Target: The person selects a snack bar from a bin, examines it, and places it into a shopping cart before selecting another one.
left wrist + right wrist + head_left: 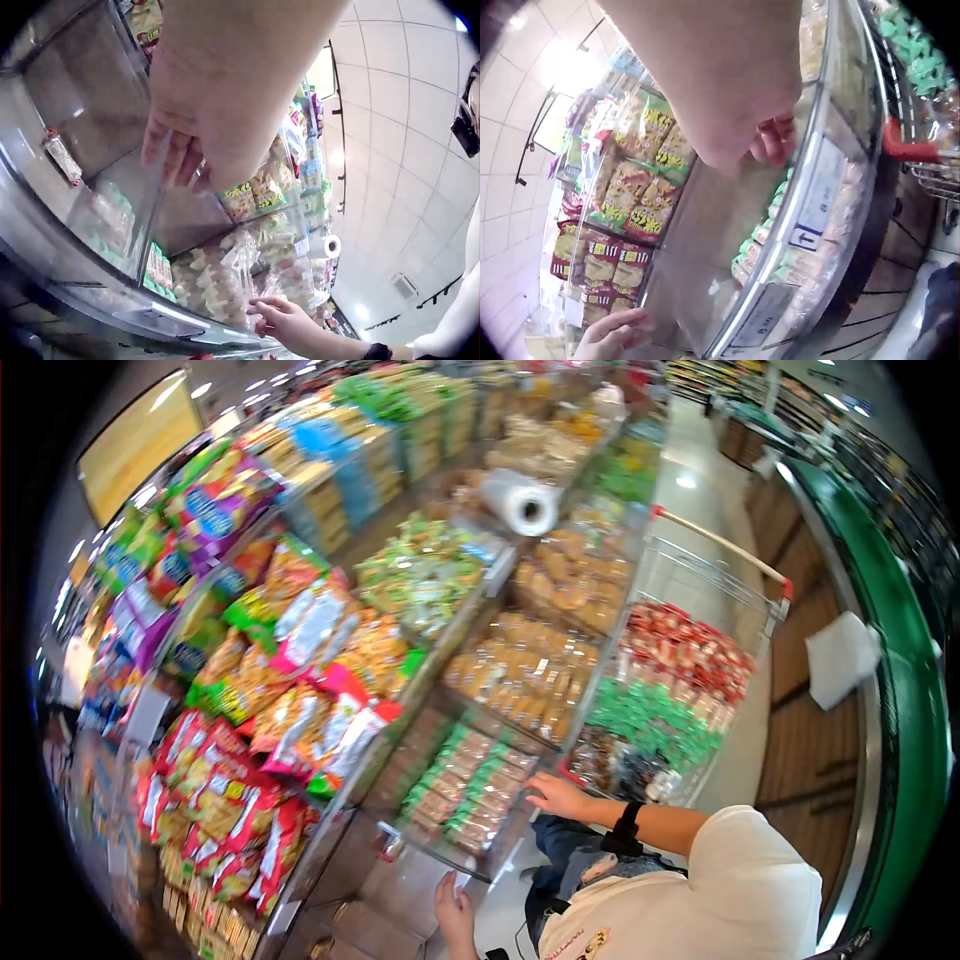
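Note:
My right hand (560, 798) is at the front edge of a clear-walled bin, its fingers loosely bent and nothing in them. Inside that bin lie rows of small clear packets with green ends (487, 785). In the right wrist view, the fingers of the right hand (774, 142) reach past the bin's rim above the packets. My left hand (455, 908) hangs over the neighbouring bin, fingers relaxed and holding nothing. Seen from the left wrist, the left hand (184, 142) is close above a clear divider (152, 232). One red-ended packet (64, 157) lies in a bin beside it.
A shopping cart (775, 592) with red and green packs stands to the right. Bagged snacks (300, 700) fill the tiered shelf at left. Bins of brown packaged goods (525, 665) and a bag roll (525, 505) are farther along. A green-topped counter (880, 590) borders the aisle.

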The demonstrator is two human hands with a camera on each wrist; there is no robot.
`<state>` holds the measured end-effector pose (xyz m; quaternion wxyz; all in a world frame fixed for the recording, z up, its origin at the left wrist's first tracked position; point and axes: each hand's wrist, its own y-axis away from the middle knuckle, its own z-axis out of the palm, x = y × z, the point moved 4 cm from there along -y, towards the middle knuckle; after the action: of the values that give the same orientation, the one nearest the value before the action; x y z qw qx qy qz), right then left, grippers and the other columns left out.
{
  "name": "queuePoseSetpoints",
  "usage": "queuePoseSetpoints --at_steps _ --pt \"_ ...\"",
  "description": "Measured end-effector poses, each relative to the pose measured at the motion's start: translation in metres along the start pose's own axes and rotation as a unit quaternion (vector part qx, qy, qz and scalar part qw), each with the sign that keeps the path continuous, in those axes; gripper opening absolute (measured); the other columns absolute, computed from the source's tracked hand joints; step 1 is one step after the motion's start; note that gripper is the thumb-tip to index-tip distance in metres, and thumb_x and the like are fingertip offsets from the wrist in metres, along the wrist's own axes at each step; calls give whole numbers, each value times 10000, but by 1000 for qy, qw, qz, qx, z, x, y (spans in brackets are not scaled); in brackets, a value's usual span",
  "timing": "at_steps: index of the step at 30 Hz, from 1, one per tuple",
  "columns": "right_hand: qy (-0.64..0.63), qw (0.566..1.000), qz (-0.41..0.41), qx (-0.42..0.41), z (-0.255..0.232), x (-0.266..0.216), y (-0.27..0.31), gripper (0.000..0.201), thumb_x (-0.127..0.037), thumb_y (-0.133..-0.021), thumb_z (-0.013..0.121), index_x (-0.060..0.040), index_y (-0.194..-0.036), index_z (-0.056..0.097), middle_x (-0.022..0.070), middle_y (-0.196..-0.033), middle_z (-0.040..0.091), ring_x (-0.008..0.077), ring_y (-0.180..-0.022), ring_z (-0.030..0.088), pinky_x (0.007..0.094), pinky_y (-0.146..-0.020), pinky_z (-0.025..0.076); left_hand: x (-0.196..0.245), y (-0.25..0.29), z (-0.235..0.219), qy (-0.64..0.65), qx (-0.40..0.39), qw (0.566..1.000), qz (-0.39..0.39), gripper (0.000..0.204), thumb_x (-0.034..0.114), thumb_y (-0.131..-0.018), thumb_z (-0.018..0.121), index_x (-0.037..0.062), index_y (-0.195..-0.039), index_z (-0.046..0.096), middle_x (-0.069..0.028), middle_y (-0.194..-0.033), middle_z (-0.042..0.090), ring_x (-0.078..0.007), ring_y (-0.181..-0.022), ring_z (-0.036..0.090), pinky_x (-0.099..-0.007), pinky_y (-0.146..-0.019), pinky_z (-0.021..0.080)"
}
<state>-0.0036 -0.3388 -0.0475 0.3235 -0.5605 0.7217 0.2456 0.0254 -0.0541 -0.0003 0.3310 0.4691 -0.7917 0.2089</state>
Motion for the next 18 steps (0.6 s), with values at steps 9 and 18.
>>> queuePoseSetpoints --at_steps 9,18 --pt "59 946 250 198 -90 150 98 268 -213 -698 558 -43 -896 497 134 -821 534 258 -740 537 333 -629 429 12 21 9 -39 -13 999 17 274 24 -718 450 2 -989 486 -172 -968 503 -308 -896 482 -343 -771 383" --pt "-236 760 530 294 -157 287 89 314 -267 -774 492 16 -901 446 132 -653 551 218 -497 529 331 -501 442 47 39 24 -116 29 992 -50 298 135 -764 458 0 -1029 473 -208 -1009 485 -332 -948 452 -365 -807 362"
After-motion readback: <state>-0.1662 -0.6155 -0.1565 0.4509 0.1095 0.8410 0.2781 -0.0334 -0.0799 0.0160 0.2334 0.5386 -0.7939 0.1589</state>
